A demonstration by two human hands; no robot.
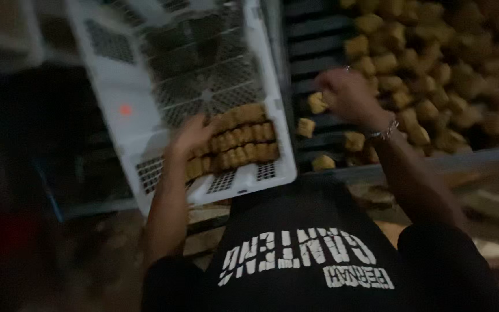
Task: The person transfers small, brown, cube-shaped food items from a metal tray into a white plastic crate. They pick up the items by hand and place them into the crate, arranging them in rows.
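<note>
Crate (pixel 145 124) of white perforated plastic sits tilted in front of you on the left, and your left hand (pixel 190 136) lies inside it, fingers spread flat over the rows of golden-brown fried cubes (pixel 244 138) packed along its near end; the hand presses on them rather than closing round any one piece. These packed cubes stand tightly side by side in about three rows, against the crate's near wall, while the far part of the crate shows only its bare mesh floor. Your right hand (pixel 347 92) is raised over the dark slatted tray (pixel 313 40) to the right of the crate, with a bracelet (pixel 383 133) at the wrist; the fingers are curled inward and a loose cube (pixel 317 103) shows just beside them, but the blur keeps you from telling whether the hand grips that piece or only touches it. A few single cubes lie scattered on the slats below that hand, near the tray's front rim. Farther right, a large heap of the same fried cubes (pixel 434 69) covers the tray, well apart from the crate. Your black shirt (pixel 307 254) fills the bottom of the view.
</note>
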